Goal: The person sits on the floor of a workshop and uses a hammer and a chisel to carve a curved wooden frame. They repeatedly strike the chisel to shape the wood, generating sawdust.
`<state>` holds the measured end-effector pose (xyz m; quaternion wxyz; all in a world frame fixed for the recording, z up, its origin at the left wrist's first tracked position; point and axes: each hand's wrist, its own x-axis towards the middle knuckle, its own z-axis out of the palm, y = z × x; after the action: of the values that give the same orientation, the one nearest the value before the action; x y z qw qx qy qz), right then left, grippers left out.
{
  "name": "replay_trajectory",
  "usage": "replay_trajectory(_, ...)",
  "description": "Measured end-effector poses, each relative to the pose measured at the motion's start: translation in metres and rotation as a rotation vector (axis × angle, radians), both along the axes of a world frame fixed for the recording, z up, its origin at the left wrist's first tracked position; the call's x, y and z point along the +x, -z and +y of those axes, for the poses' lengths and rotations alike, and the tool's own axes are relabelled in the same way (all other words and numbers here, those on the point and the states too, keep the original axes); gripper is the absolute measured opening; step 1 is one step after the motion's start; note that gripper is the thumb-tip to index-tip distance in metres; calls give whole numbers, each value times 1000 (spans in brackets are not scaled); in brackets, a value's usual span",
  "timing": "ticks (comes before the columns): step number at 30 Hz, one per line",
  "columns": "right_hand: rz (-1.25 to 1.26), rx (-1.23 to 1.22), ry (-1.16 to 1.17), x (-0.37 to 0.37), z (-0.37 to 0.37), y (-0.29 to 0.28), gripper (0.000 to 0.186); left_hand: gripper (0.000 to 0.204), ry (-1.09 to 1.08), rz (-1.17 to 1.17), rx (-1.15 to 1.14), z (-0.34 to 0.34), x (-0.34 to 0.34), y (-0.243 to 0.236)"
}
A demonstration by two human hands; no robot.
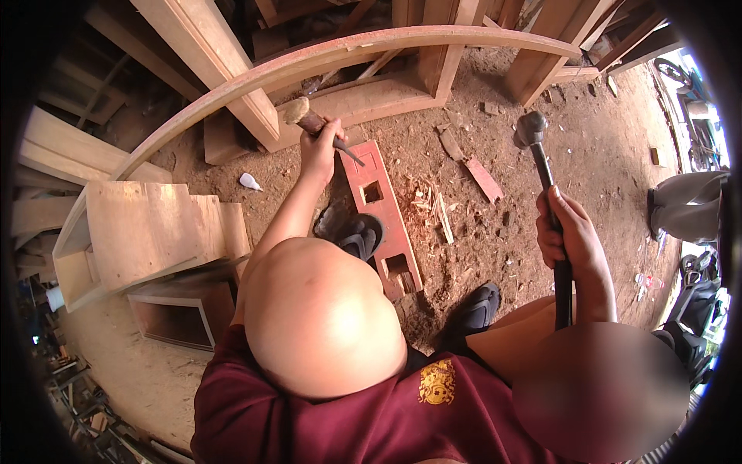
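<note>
My left hand (318, 152) is closed round a chisel (311, 121) with a thick wooden handle. Its narrow blade slants down to the far end of a reddish board (389, 223), near a rectangle marked there; whether the tip touches I cannot tell. Two squarish holes are cut in the board, the nearer one (399, 268) with rough wood inside. Raised off to the right, my right hand (572, 232) grips the dark handle of a hammer (531, 128), its metal head up and apart from the chisel. A dark shoe (363, 234) of mine rests against the board's left side.
Wood chips (442, 213) and a broken reddish strip (483, 180) lie on the dirt floor. A small white bottle (250, 182) is at left. A long curved wooden piece (348, 48) and large timber frames (371, 100) stand beyond. Another person's legs (688, 205) show at far right.
</note>
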<state>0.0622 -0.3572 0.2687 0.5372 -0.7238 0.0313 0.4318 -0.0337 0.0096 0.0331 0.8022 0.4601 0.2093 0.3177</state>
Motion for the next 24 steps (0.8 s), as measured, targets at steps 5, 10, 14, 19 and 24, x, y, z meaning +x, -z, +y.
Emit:
replay_trajectory(5,64,-18,-11,2,-8,5,33,16,145,35,173,-14,-4,5)
replay_trajectory(10,68,-5,-54,3,-11,10,33,26,203,68,251,-8,-10,12)
replay_trajectory(14,84,-5,-14,4,-16,18,34,29,196,47,279,-3,-16,21)
replay_trajectory(19,75,-15,15,2,-13,21,35,25,169,23,269,-3,-20,24)
replay_trajectory(24,50,-6,1,1,-11,20,35,27,112,51,311,-13,-18,20)
